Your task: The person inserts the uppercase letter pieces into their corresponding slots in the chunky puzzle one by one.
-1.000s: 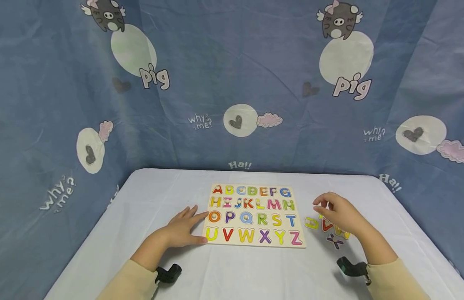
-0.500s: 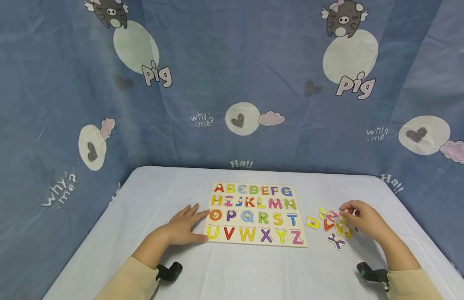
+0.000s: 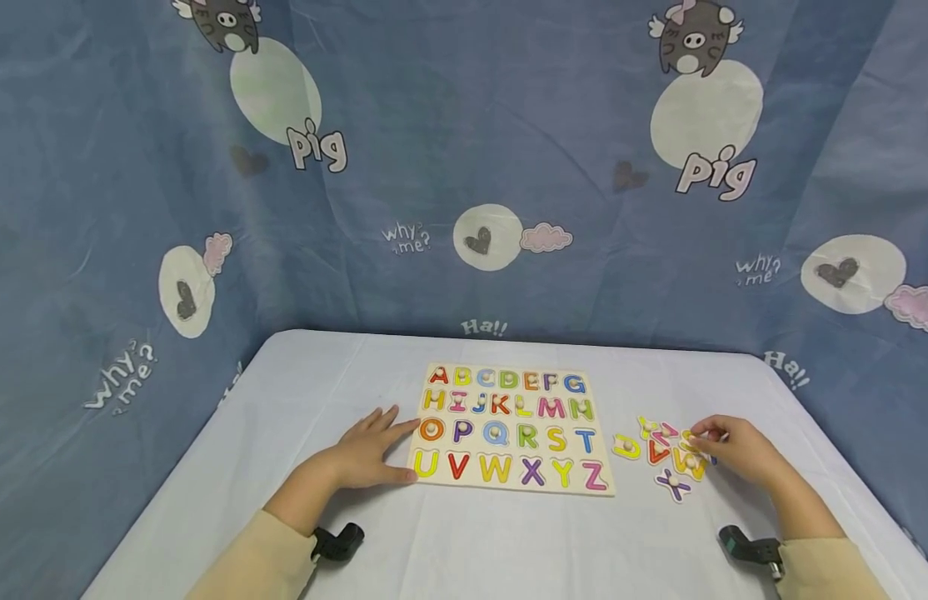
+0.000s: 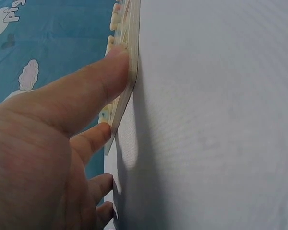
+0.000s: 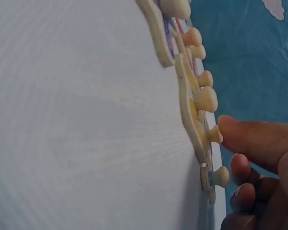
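A wooden alphabet puzzle board (image 3: 509, 429) lies on the white table. Its letters A to R carry knobs; S to Z show as flat coloured shapes. My left hand (image 3: 370, 450) rests at the board's left edge, fingers spread, thumb on the rim (image 4: 120, 100). To the board's right, my right hand (image 3: 737, 450) has thumb and forefinger at the knob of a yellow letter S piece (image 3: 687, 439). In the right wrist view the thumb (image 5: 230, 128) touches a knob (image 5: 215, 134); the forefinger is mostly hidden.
Around the right hand lie loose letter pieces: a yellow U (image 3: 626, 446), a red V (image 3: 658, 452), an orange-yellow W (image 3: 687, 463), a purple X (image 3: 672, 484), a yellow Y (image 3: 647, 427) and a pink Z (image 3: 665, 434). A patterned blue cloth (image 3: 404, 158) hangs behind the table.
My right hand has moved right across the loose letters, then lowered to the yellow S. The left hand has stayed at the board's edge.
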### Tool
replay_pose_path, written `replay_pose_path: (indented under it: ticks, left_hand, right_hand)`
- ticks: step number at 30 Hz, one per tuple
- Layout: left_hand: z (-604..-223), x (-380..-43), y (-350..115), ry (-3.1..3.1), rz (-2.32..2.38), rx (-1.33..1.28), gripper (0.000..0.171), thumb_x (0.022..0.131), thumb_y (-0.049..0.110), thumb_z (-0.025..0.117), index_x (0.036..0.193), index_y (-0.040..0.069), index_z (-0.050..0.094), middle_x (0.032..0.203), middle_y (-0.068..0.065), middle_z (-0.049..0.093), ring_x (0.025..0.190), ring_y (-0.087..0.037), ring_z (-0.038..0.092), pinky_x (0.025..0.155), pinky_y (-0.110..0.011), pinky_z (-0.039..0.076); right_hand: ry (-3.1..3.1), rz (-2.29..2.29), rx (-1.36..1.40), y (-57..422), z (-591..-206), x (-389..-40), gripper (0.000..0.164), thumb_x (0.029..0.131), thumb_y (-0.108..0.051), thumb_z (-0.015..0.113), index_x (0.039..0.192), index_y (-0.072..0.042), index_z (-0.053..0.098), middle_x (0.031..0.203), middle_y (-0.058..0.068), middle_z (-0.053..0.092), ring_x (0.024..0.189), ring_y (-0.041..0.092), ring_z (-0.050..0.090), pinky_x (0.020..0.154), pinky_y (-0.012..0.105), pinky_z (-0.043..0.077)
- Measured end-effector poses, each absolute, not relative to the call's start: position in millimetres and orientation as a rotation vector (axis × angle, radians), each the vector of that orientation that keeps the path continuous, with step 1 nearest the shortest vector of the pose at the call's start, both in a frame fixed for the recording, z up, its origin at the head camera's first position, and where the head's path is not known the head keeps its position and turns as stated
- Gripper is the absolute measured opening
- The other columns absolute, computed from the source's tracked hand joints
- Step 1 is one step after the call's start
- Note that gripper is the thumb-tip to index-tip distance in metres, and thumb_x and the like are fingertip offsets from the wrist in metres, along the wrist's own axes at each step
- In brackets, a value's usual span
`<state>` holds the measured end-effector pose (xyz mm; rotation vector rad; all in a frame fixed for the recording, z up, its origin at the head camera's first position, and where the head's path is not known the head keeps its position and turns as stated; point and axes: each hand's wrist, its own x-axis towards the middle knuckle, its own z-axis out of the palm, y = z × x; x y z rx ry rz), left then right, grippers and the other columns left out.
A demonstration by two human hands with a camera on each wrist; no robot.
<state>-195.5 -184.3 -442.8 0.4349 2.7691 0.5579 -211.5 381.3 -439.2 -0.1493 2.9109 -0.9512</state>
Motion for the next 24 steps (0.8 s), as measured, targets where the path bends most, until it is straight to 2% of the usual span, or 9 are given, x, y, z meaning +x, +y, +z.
replay_pose_path:
  ticks: [12, 24]
  left_hand:
    - [-443.1, -194.6, -182.0, 2.759, 0.558, 0.432, 0.091, 0.08, 0.06, 0.075, 0.154, 0.018, 0.042, 0.163, -0.022, 0.021, 0.15, -0.046, 0.01, 0.116, -0.068, 0.014]
    - [-442.7, -196.5, -182.3, 2.768, 0.563, 0.438, 0.09, 0.08, 0.06, 0.075, 0.154, 0.02, 0.042, 0.163, -0.021, 0.021, 0.15, -0.046, 0.011, 0.117, -0.065, 0.014]
  right_hand:
    - [2.885, -0.935, -0.101, 385.5, -445.5, -215.1, 0.025, 0.09, -0.018, 0.073, 0.1, 0.004, 0.066, 0.074, 0.002, 0.044, 0.067, 0.016, 0.042, 0.058, 0.028, 0.034]
    - [2.845, -0.908, -0.093, 381.0, -440.0, -217.2, 0.021, 0.094, -0.015, 0.068, 0.098, 0.004, 0.062, 0.077, 0.003, 0.052, 0.072, 0.018, 0.048, 0.06, 0.029, 0.039]
